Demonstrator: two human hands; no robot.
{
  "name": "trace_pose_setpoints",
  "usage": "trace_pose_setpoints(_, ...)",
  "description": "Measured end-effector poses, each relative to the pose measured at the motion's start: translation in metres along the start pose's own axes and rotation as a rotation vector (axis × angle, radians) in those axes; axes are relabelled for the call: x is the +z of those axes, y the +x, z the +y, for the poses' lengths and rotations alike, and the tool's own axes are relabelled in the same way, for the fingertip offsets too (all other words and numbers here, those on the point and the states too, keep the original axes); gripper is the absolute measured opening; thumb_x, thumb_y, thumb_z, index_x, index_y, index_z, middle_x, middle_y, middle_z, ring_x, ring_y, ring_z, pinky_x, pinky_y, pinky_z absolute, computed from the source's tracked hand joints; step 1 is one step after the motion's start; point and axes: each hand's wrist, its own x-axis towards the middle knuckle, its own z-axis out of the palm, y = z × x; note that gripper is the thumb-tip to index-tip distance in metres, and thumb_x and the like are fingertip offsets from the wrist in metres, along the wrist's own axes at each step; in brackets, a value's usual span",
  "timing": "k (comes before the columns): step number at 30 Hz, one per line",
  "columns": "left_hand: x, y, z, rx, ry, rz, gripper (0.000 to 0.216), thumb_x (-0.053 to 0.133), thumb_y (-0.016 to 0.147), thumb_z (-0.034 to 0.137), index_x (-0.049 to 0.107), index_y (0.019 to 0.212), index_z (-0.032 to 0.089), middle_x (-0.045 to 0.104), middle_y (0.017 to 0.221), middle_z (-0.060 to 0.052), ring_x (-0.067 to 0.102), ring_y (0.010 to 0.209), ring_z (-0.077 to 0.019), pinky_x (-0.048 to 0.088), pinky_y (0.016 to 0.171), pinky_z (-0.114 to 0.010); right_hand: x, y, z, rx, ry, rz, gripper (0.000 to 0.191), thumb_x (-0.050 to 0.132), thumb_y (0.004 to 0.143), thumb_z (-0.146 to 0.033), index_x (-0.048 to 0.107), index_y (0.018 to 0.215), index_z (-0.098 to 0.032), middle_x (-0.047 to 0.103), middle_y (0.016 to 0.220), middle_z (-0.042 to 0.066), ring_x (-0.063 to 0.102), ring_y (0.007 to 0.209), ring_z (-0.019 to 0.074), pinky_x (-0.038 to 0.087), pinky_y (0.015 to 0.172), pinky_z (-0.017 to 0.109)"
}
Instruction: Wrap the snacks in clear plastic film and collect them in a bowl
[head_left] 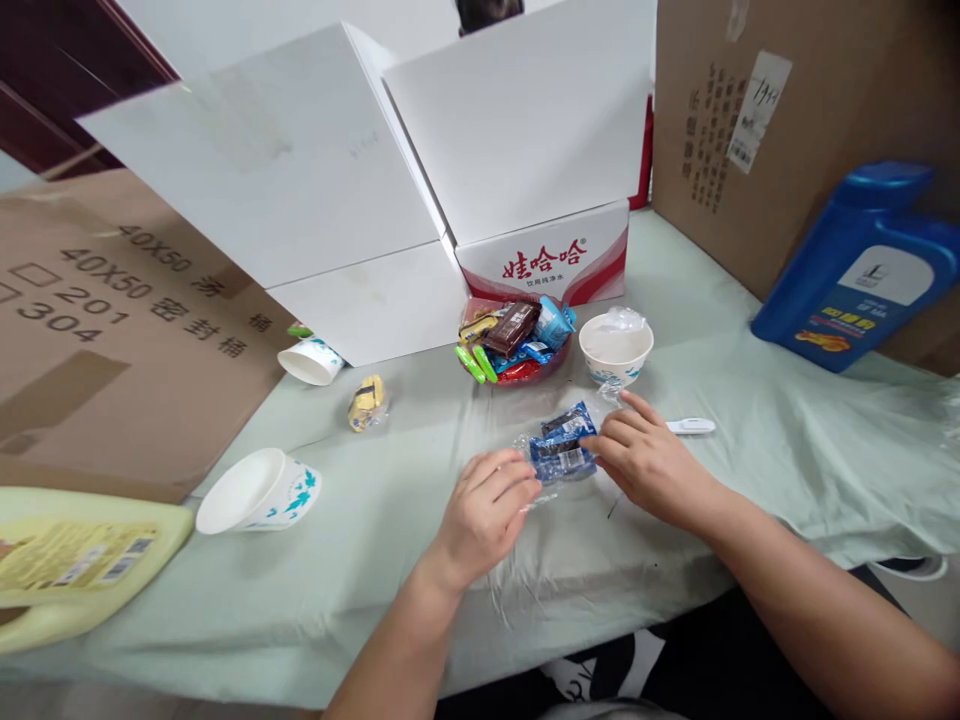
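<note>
Two small blue packets [564, 445], with clear plastic bag film around them, lie on the table between my hands. The curled fingers of my left hand [484, 505] close on the film at the packets' left edge. From the right, my right hand [649, 465] grips the film and packets, its fingers bent and one raised. Its thumb and fingertip contact is partly hidden. Just beyond that hand stands a paper bowl [613, 372] with crumpled clear film in it. A white plastic utensil [691, 427] lies beside my right hand, partly covered by it.
A red bowl [559, 368] full of wrapped snacks stands before white boxes [544, 265]. At left are a wrapped yellow snack [367, 403], a tipped paper cup [311, 361], a tilted paper bowl [289, 495] and a yellow jug [90, 560]. A blue bottle [855, 265] stands right, near cartons.
</note>
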Motion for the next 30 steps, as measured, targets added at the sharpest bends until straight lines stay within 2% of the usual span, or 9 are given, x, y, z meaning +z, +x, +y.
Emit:
trace_pose_setpoints(3,-0.015,-0.005,0.016,-0.047,-0.068,-0.282,0.016,0.051,0.090,0.009,0.064,0.089,0.019,0.069,0.091,-0.003,0.062,0.094,-0.0195,0.048,0.082,-0.033,-0.016,-0.004,-0.014,-0.087,0.050,-0.186,0.021,0.049,0.089,-0.010,0.062,0.075,-0.018,0.062,0.077,0.005,0.056,0.080,0.0199,0.043,0.088,0.040)
trace_pose_setpoints(8,-0.031,-0.012,0.033,-0.218,-0.182,-0.677,0.003,0.062,0.086,0.019,0.062,0.084,0.021,0.067,0.089,-0.001,0.063,0.085,-0.0190,0.050,0.076,-0.031,-0.032,-0.014,-0.038,-0.124,0.230,-0.558,0.009,0.058,0.086,-0.016,0.064,0.079,-0.019,0.067,0.078,0.003,0.059,0.068,0.0169,0.039,0.061,0.029)
trace_pose_setpoints(11,-0.027,-0.011,0.029,-0.317,-0.210,-0.612,0.017,0.062,0.088,0.035,0.063,0.099,0.022,0.067,0.100,-0.004,0.065,0.085,-0.0208,0.052,0.074,-0.031,-0.031,-0.016,-0.043,-0.017,0.240,-0.621,0.014,0.059,0.089,-0.030,0.065,0.082,-0.019,0.069,0.077,0.003,0.063,0.066,0.0183,0.038,0.058,0.029)
trace_pose_setpoints(15,-0.005,-0.010,0.012,-0.375,-0.088,-0.371,0.020,0.046,0.094,0.022,0.065,0.101,0.024,0.069,0.105,-0.007,0.066,0.094,-0.0242,0.053,0.081,-0.037,-0.020,-0.009,-0.034,0.149,0.056,-0.488,0.021,0.048,0.096,-0.026,0.065,0.087,-0.017,0.069,0.078,0.007,0.064,0.064,0.0203,0.040,0.056,0.031)
trace_pose_setpoints(18,0.012,-0.013,-0.001,-0.447,0.028,-0.244,0.037,0.062,0.084,0.023,0.060,0.120,0.024,0.056,0.135,-0.012,0.059,0.114,-0.0326,0.051,0.090,-0.046,-0.008,-0.003,-0.020,0.221,0.020,-0.354,0.014,0.057,0.090,-0.026,0.064,0.095,-0.015,0.068,0.092,0.011,0.066,0.082,0.0256,0.049,0.069,0.035)
trace_pose_setpoints(21,0.017,-0.014,-0.006,-0.594,0.107,-0.211,0.081,0.078,0.070,0.038,0.041,0.141,0.023,0.032,0.154,-0.019,0.059,0.114,-0.0390,0.054,0.082,-0.046,0.007,-0.001,-0.007,0.280,0.067,-0.257,0.054,0.073,0.077,-0.029,0.055,0.124,-0.012,0.056,0.131,0.021,0.058,0.114,0.0333,0.050,0.089,0.042)
trace_pose_setpoints(23,0.013,-0.012,-0.003,-0.641,0.129,-0.159,0.081,0.077,0.071,0.043,0.041,0.141,0.022,0.030,0.153,-0.021,0.065,0.104,-0.0369,0.055,0.076,-0.044,0.015,-0.002,0.000,0.339,0.098,-0.257,0.086,0.079,0.069,-0.034,0.039,0.142,-0.011,0.037,0.149,0.025,0.051,0.126,0.0368,0.048,0.097,0.046)
trace_pose_setpoints(27,0.006,0.006,0.012,-0.436,-0.022,-0.078,0.026,0.059,0.089,0.029,0.061,0.114,0.023,0.060,0.120,-0.012,0.067,0.096,-0.0249,0.055,0.081,-0.038,0.024,-0.004,0.007,0.336,0.136,-0.279,0.105,0.081,0.065,-0.042,0.028,0.150,-0.011,0.032,0.152,0.025,0.044,0.132,0.0390,0.043,0.103,0.050)
trace_pose_setpoints(30,0.014,0.029,0.013,-0.209,-0.153,-0.291,0.040,0.067,0.082,0.023,0.058,0.121,0.025,0.062,0.122,-0.009,0.057,0.118,-0.0285,0.048,0.099,-0.044,0.025,-0.004,0.008,0.287,0.123,-0.287,0.103,0.081,0.064,-0.043,0.032,0.148,-0.009,0.044,0.145,0.025,0.050,0.125,0.0383,0.043,0.102,0.050)
